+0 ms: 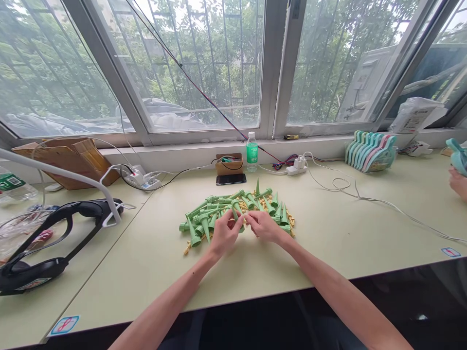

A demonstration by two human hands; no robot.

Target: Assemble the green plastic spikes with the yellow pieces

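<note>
"And where are we at this bench, what's in the grip?"

"My left hand (226, 231) is closed on a green spike (235, 214), thumb and fingers wrapped round it, right at the near edge of the heap!"

"And the other side?"

"My right hand (264, 226) comes in to meet it, fingertips bunched just beside the spike. Whether they close on some small part I cannot tell; it's too tiny and half covered."

"Why split the work like that?"

"My reading: the left steadies the piece like a clamp, leaving the right free for fine fingerwork. Both forearms reach in over the table (153, 272), and that probably takes the wobble out."

"And the heap?"

"Green spikes (205, 223) lie tumbled in front of me, a few standing tip up, with small yellow pieces (187, 249) scattered among and under them. Both kinds sit within easy reach, handy for picking from, I'd judge."

"Anything crowding you?"

"Hardly! The phone (231, 179) lies flat beyond the heap, the bottle (251, 153) stands upright by the sill, both likely there to be out of my elbows' way. Far right, another person's hand (458, 183) shows, well apart from mine."
</note>
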